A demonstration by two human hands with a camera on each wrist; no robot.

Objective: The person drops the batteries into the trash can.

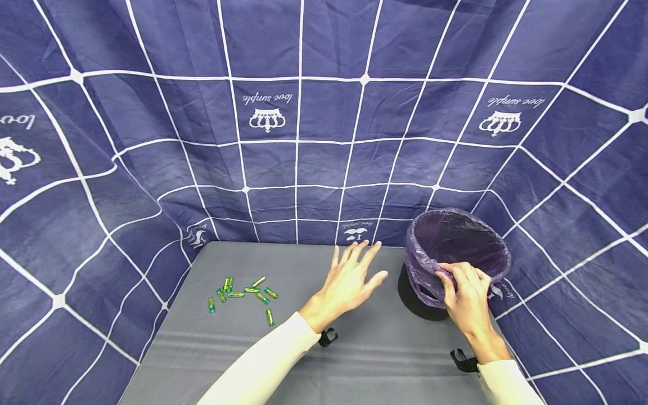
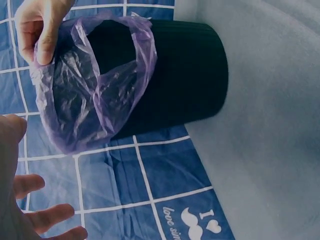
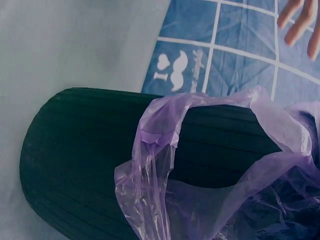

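A dark, ribbed trash bin (image 1: 411,295) stands at the table's right rear, lined with a thin purple trash bag (image 2: 75,142). The bag's edge is folded over the rim and hangs down outside, with a gap in the overhang that bares the bin wall (image 3: 220,145). My right hand (image 1: 467,295) pinches the bag at the near rim, thumb outermost in the left wrist view. Left of the bin, my left hand (image 1: 348,281) hovers with fingers spread, holding nothing and apart from the bag. Its fingertips (image 3: 300,25) show in the right wrist view.
Several green-and-yellow batteries (image 1: 251,290) lie scattered on the left of the grey table (image 1: 298,264). Blue cloth (image 1: 324,163) with a white grid hangs at the back and both sides, close behind the bin. Black straps (image 1: 328,337) dangle by both wrists.
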